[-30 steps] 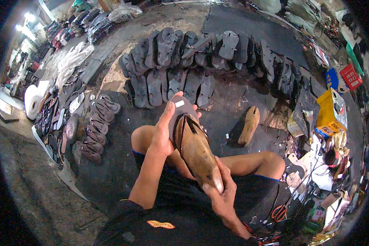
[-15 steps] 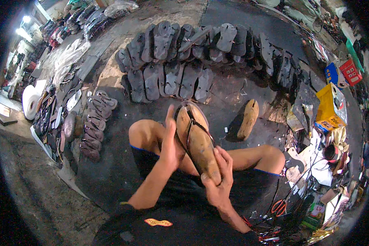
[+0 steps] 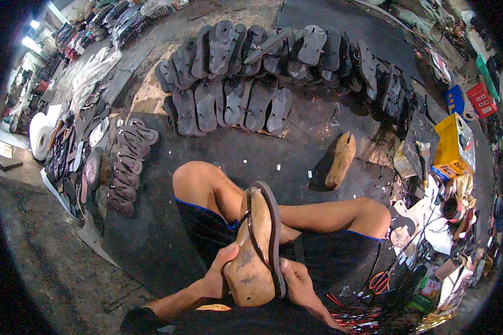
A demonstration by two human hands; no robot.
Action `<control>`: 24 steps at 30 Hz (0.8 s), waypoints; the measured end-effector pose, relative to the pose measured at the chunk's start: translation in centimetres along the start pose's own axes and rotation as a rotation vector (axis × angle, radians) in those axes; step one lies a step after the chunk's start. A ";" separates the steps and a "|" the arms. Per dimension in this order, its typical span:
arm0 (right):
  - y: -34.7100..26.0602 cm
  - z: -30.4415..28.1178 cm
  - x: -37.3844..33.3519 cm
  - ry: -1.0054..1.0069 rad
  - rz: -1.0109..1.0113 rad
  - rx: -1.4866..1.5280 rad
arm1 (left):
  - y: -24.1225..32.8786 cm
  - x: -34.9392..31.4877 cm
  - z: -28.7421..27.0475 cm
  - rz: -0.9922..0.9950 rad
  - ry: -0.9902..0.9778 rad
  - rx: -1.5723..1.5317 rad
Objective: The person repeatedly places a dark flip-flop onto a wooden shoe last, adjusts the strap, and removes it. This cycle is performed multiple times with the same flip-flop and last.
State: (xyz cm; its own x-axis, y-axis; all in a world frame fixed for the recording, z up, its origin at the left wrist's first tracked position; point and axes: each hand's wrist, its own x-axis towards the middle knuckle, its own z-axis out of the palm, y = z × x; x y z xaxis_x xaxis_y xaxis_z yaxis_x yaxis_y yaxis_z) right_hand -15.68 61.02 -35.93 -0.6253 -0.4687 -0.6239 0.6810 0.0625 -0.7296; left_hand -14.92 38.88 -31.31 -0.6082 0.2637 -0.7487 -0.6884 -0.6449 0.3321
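Upright in front of my lap is a wooden shoe last (image 3: 250, 276), its heel end toward me. A dark flip-flop (image 3: 274, 223) is fitted on it, with the sole along the right side and the thin strap lying across the wood. My left hand (image 3: 217, 272) is closed on the left side of the last near the heel, thumb on the wood. On the other side my right hand (image 3: 298, 279) grips the sole's edge, its thumb in front and the other fingers partly hidden. A second wooden last (image 3: 341, 161) lies on the dark floor mat beyond my crossed legs.
Rows of dark soles (image 3: 207, 106) stretch across the far side. Finished-looking flip-flops (image 3: 129, 167) stand in a line at left, near a white roll (image 3: 40, 137). To the right are a yellow box (image 3: 452, 142), scraps, and orange-handled scissors (image 3: 379, 282).
The last with the flip-flop has come closer to me and turned, heel end now toward me. My left hand went from flat against its side to gripping it; my right hand shifted to the sole's edge.
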 end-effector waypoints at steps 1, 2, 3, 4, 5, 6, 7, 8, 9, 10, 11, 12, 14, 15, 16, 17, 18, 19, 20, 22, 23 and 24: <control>0.5 0.0 0.3 -0.013 -0.024 0.064 | -0.4 0.4 -0.9 -0.010 -0.033 -0.054; 1.1 0.1 0.2 -0.030 -0.045 0.130 | -1.9 1.0 -2.1 0.009 -0.077 -0.173; 2.0 -0.4 0.0 -0.074 -0.009 0.165 | -3.0 1.9 -3.0 0.028 -0.126 -0.284; 3.1 -1.2 -0.4 -0.118 0.027 0.200 | -3.5 2.0 -3.6 0.043 -0.172 -0.318; 3.3 -1.6 -0.6 -0.142 0.046 0.212 | -3.3 2.1 -3.4 0.055 -0.223 -0.353; 3.3 -1.8 -0.6 -0.166 0.061 0.226 | -2.6 1.8 -3.2 0.063 -0.270 -0.311; 3.1 -1.7 -0.5 -0.170 0.061 0.226 | -1.9 1.7 -2.6 0.102 -0.281 -0.209; 3.0 -1.6 -0.5 -0.173 0.056 0.230 | -1.1 1.6 -1.8 0.136 -0.290 -0.101; 3.2 -1.4 0.1 -0.120 0.172 0.248 | -0.5 1.8 -0.9 0.205 -0.262 0.067; 3.7 -1.2 0.9 -0.067 0.289 0.266 | 0.0 1.8 0.3 0.270 -0.261 0.187; 1.6 0.0 1.1 0.022 0.392 0.347 | 1.0 1.8 1.6 0.324 -0.262 0.305; -0.2 1.0 1.5 0.101 0.485 0.429 | 1.7 1.4 3.3 0.394 -0.280 0.379; 0.2 1.4 2.6 0.186 0.356 0.652 | 2.3 2.9 4.5 0.495 -0.257 0.509; 1.8 1.0 3.7 0.214 0.188 0.645 | 1.9 4.2 3.8 0.520 -0.196 0.561; 3.5 0.4 5.0 0.233 0.022 0.637 | 1.7 4.7 3.6 0.546 -0.128 0.617; 3.4 0.4 5.6 0.290 -0.152 0.609 | 2.3 5.3 4.0 0.519 -0.110 0.662; 3.2 0.5 6.2 0.346 -0.325 0.580 | 2.6 6.0 4.0 0.513 -0.056 0.663; 2.7 0.2 5.7 0.336 -0.471 0.392 | 2.7 6.9 3.9 0.506 -0.001 0.664; 1.8 -0.1 5.2 0.322 -0.607 0.193 | 2.8 7.8 3.9 0.499 0.054 0.657; -0.8 0.4 4.5 0.237 -0.721 -0.253 | 2.6 8.5 4.4 0.528 -0.005 0.661; -0.3 0.3 5.3 0.245 -0.662 -0.240 | 2.3 9.0 4.8 0.593 -0.048 0.698; -0.3 0.5 5.6 0.194 -0.674 0.079 | 2.4 9.1 5.4 0.660 -0.091 0.735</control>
State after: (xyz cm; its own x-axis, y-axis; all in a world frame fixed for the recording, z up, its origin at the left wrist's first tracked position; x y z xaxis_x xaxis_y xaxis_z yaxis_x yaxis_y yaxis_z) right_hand -19.22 57.99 -39.04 -0.9723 -0.2168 -0.0870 0.1421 -0.2534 -0.9569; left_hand -24.25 43.60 -34.29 -0.9646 0.0859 -0.2492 -0.2564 -0.0853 0.9628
